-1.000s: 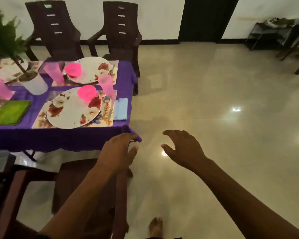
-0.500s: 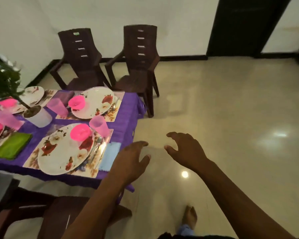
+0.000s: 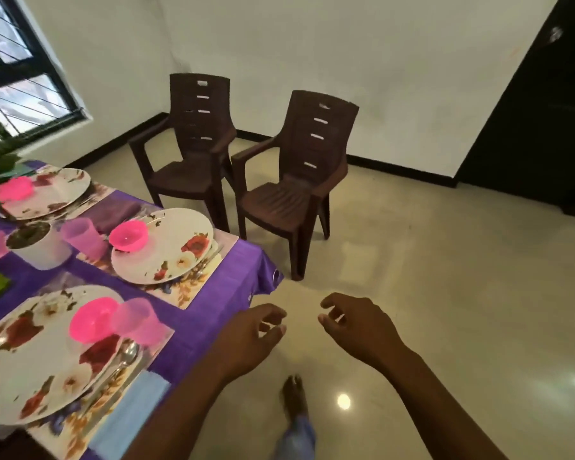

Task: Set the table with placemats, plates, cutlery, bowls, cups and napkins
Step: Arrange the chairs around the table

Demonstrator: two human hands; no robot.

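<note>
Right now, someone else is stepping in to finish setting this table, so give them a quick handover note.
Left hand and right hand: both empty, fingers loosely curled, held out over the floor past the table corner.
Near setting: floral plate on its placemat, pink bowl and pink cup, spoon, blue napkin.
Next setting: plate, bowl, cup, cutlery at its right edge.
Left: probably pulling the two brown chairs up to the table.

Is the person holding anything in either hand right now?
No, the left hand and the right hand both hang over the floor with loosely curled fingers and nothing in them.
</note>
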